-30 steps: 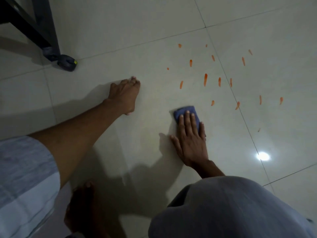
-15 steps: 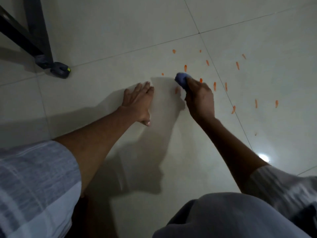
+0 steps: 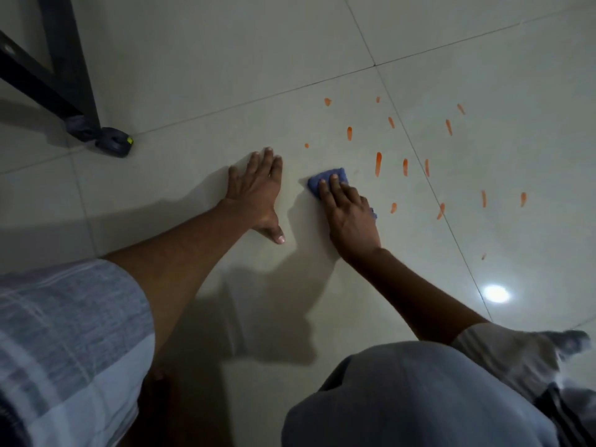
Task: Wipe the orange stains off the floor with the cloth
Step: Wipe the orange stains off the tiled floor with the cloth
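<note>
Cloth (image 3: 341,174) now flat under right hand (image 3: 350,217)

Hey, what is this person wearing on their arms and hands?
Both forearms are bare. The left arm wears a grey-and-white checked short sleeve; the right, a pale grey short sleeve, blurred. The left grip and right grip have no gloves, and no rings or watch show.

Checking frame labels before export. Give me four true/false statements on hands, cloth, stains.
1. The right hand presses a blue cloth onto the floor. True.
2. The left hand holds a second cloth. False: it rests bare and flat on the floor.
3. The floor is wiped clean. False: many orange stains lie right of the cloth.
4. A dark metal leg stands at the upper left. True.
</note>
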